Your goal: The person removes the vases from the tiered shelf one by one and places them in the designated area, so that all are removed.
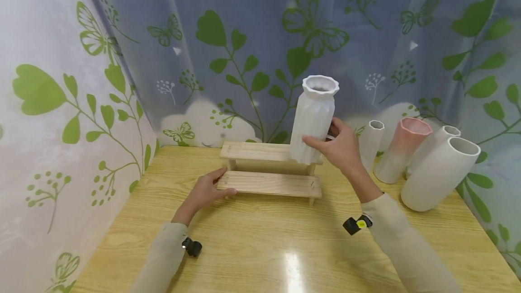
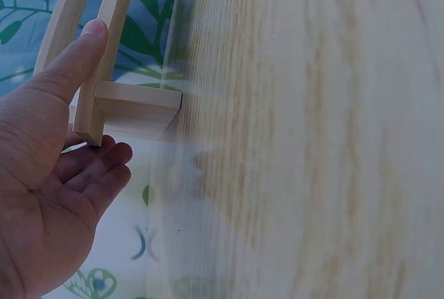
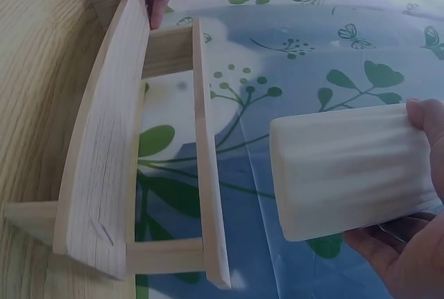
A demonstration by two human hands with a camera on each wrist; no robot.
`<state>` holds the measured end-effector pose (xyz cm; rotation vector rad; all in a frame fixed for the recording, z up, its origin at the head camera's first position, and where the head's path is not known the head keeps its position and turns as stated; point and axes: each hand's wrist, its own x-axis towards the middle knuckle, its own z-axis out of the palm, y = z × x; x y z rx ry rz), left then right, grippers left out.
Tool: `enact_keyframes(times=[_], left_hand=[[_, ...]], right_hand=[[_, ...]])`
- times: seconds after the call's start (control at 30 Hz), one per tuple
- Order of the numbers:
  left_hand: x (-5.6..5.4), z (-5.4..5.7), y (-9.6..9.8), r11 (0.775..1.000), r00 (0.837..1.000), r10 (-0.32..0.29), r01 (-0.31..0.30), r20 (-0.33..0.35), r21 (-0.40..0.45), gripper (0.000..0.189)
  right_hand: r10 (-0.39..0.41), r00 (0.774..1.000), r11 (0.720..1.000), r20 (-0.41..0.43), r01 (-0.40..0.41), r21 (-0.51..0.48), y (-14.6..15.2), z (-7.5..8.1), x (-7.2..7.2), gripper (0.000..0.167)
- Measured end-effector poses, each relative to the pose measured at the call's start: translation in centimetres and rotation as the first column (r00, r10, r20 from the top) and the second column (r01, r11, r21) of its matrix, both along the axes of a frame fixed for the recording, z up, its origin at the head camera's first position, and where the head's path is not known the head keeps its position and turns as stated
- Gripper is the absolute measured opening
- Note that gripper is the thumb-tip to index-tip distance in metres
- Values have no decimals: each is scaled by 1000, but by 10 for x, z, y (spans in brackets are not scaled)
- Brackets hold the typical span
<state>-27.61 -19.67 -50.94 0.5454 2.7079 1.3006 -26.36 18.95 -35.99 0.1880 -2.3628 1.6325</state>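
Observation:
My right hand (image 1: 343,146) grips a white ribbed vase (image 1: 312,123) with a wavy rim, thumb across its front and fingers around its right side. The vase is nearly upright and overlaps the right end of the upper shelf in the head view. From the right wrist, the base of the vase (image 3: 347,167) shows apart from the shelves. A two-tier wooden stand (image 1: 268,184) stands on the table. At its left end my left hand (image 1: 205,191) holds the lower board, thumb on top and the other fingers around the end, as the left wrist view shows.
On the right of the table (image 1: 252,248) stand a slim white vase (image 1: 370,148), a pink-and-white vase (image 1: 399,155), a large white vase (image 1: 435,177) and another white vase (image 1: 427,148) partly hidden behind it. A leaf-printed curtain (image 1: 252,35) hangs behind.

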Motion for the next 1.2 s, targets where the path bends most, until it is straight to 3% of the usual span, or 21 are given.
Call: enact_keyframes(times=[0.57, 0.8, 1.2], left_hand=[[-1, -1, -1, 1000, 1000, -6, 6, 19, 12, 98], [-1, -1, 0, 1000, 1000, -4, 4, 20, 18, 97], [-1, -1, 0, 1000, 1000, -11, 10, 19, 19, 97]], right_hand=[[-76, 997, 997, 16, 76, 10, 37, -10, 27, 75], [-118, 993, 993, 9, 118, 5, 53, -20, 35, 70], [-171, 983, 984, 59, 168, 59, 82, -42, 49, 76]])
